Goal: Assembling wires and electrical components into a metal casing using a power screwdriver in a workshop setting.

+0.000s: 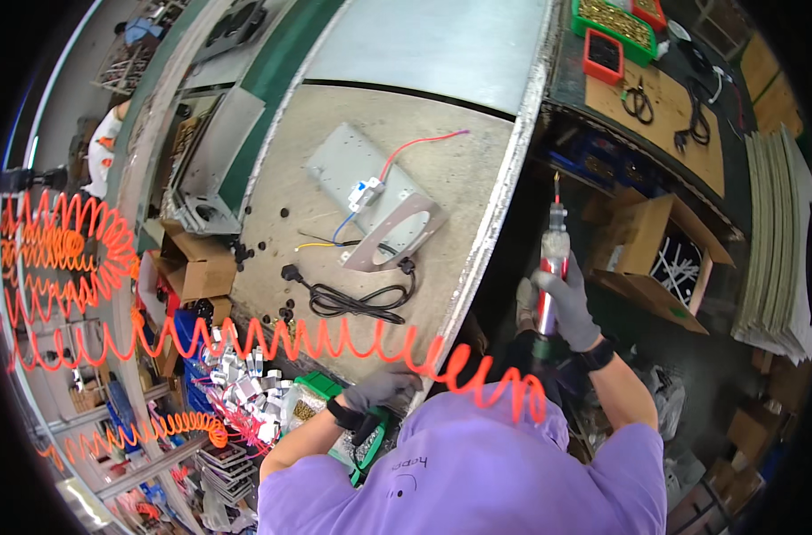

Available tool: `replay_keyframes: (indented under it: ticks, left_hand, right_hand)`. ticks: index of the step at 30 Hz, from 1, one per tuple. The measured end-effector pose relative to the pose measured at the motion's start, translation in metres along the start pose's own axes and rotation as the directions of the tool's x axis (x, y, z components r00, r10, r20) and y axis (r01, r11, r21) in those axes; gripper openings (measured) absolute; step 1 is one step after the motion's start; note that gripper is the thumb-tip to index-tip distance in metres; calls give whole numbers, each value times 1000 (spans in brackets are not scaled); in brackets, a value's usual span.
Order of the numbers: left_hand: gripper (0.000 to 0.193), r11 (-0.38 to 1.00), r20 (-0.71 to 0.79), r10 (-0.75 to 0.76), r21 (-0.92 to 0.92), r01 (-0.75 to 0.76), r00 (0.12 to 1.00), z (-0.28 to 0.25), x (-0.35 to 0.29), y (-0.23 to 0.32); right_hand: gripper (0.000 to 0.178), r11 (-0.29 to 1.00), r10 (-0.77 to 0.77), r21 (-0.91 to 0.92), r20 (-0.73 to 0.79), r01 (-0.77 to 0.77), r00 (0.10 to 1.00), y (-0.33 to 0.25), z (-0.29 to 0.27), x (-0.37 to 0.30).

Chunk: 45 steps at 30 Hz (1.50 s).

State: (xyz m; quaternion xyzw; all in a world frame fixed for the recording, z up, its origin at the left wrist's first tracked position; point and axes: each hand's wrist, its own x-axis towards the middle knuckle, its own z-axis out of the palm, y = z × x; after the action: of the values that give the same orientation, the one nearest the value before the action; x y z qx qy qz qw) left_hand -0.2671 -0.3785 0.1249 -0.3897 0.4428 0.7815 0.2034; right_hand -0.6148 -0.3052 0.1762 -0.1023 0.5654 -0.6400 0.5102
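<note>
My right hand [568, 305], in a grey glove, is wrapped round a red and silver power screwdriver [555, 259] with its bit pointing away from me. My left hand [383, 389], also gloved, is at the table's near edge, fingers drawn together; what they hold, if anything, is too small to make out. Beyond it on the table [477, 169] lies a grey sheet-metal bracket [334, 160] with a large round cutout. A small white and blue switch [365, 193] rests on the bracket, with red and blue wires. A coiled black power cord [357, 303] lies nearer to me.
An orange coiled air hose [281, 341] stretches across the near side of the table. Bins of small parts [317, 385] and a heap of white switches [245, 383] stand at left. At right are an open carton [651, 259], scissors [638, 105] and stacked sheets [774, 241].
</note>
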Motion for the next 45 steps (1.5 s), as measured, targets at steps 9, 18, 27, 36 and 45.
replay_keyframes:
  ticks: [9,18,27,36,45]
  left_hand:
    - [23,714,-753,487,52,-698,442,-88,12,6]
    - [26,553,-553,833,825,-115,32,-123,33,135]
    - [25,578,-586,714,802,150,382,-169,-120,189]
    - [33,547,-518,770,836,32,374,-214,-34,235]
    - [38,610,-429,607,791,-46,669,-159,110,204]
  right_hand:
    - [40,844,533,-173,369,-507,761,22,10,-22]
    - [60,773,512,-595,381,-219,770,24,24,-21]
    - [73,625,524,-772,305,-115,795,-3,-17,-55]
    - [72,711,403,-688,230,-145,886,3,-50,-55]
    - [71,635,477,-772,362,-29,801,28,-9,-7]
